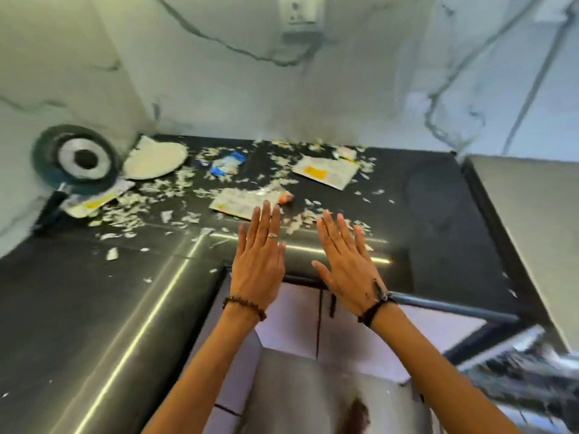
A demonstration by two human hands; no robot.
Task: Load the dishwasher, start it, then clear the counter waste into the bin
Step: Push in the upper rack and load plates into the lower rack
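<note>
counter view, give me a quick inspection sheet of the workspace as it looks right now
surface: dark counter, glossy, with light strips reflected near its front edge
job's things: torn paper scraps strewn across the back half; three flat printed packets; a blue wrapper; a small orange piece
clutter: a pan in the left corner, a pale plate leaning beside it
grips: left hand and right hand flat, fingers straight, holding nothing, over the counter's front edge
cables: nothing seen
surroundings: marble-look wall with a socket; pale cupboard fronts below; blurred dark rack lower right
</note>
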